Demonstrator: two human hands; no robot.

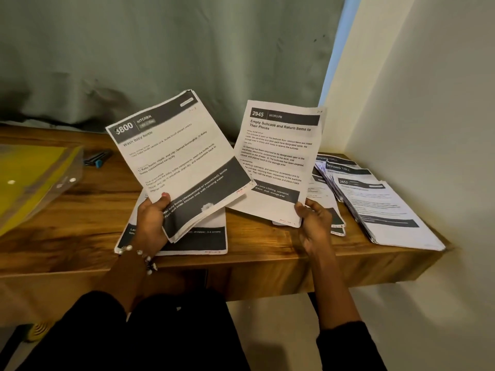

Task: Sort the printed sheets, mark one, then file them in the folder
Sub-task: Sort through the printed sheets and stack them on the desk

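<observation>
- Printed sheets lie in several groups on the wooden desk [80, 231]; two groups are lifted in my hands, tilted up toward me.
- Far left: folder [32, 183], clear plastic over yellow, flat on the desk, cut off by the frame edge. Just right of it, near the curtain [160, 49], a small dark object with a blue tip [97, 158]; too blurred to identify.
- My left hand [151, 223], beaded bracelet [142, 257] at the wrist, grips a stack of sheets [174, 156] by its near lower corner, thumb on top. Top page reads "3800 KITCHEN, Wash baby bottle".
- Beneath that stack, a low pile [198, 236] rests flat on the desk near the front edge.
- My right hand [314, 223] pinches a single sheet [278, 156] at its near lower right corner, thumb in front. Header reads "2945 BEDROOM, Empty Suitcase and Return Items to Their Places". Its left edge sits behind the left-hand stack.
- Right: a few loose sheets [321, 194] behind my right hand, then a thick fanned pile [380, 207] reaching the desk's right end by the wall [428, 103]; top page shows "2652".
</observation>
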